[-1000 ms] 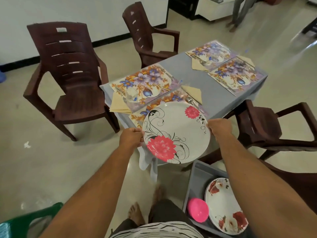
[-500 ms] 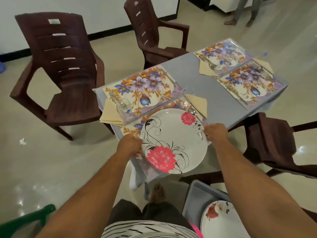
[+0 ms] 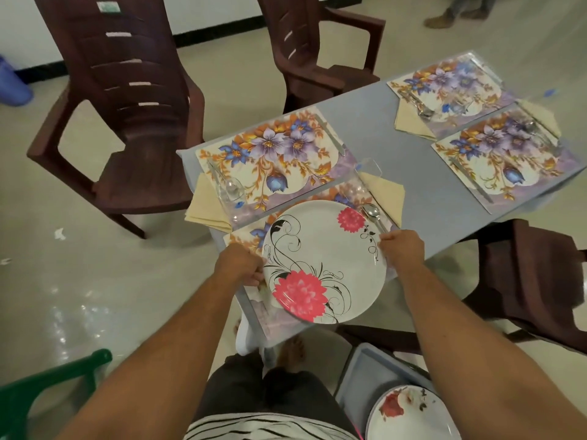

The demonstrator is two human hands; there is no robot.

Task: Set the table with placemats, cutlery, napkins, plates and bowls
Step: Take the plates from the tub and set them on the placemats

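Both hands are on the flowered plate: left hand and right hand curled round opposite rims, over the nearest placemat. It looks about touching the mat, hard to tell. Spoon and napkin just beyond.

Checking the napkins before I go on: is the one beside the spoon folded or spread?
Folded. The napkin lies as a compact cream wedge with a creased edge, right of the spoon.

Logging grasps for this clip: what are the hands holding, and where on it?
Both hold the flowered plate by its rim: left hand at its left edge, right hand at its right edge.
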